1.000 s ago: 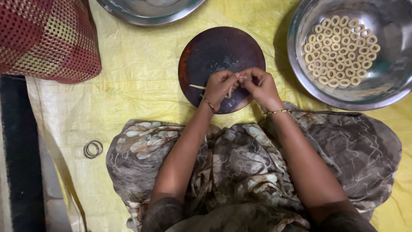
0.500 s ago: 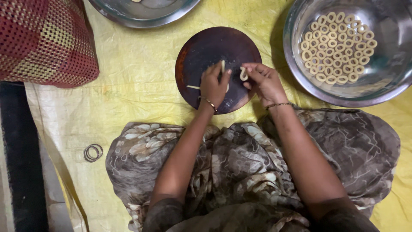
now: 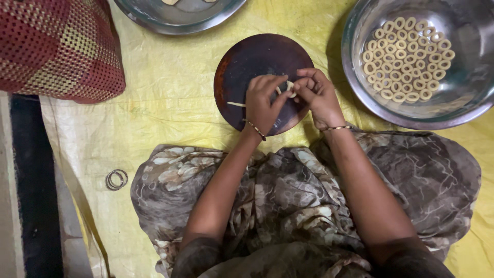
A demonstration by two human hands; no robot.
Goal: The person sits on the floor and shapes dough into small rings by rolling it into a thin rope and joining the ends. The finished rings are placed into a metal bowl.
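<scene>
1. Head view showing left hand and right hand meeting over the dark round board, both closed in a pinch on a small pale dough strip between their fingertips, seemingly bending it toward a ring.
2. Lying on the board just left of the left hand: a second thin dough piece, untouched.
3. Sitting well to the right of the right hand: a steel bowl holding many finished dough rings in rows.
4. Risking, by judgement, a torn strip if pinching too hard or pulling the ends apart.
5. Possibly leaving a ring springing open if pressing the joint too lightly.
6. Possibly brushing the spare piece off onto the yellow sheet with the left wrist.
7. Resting far left of both hands: loose bangles, uninvolved.
</scene>
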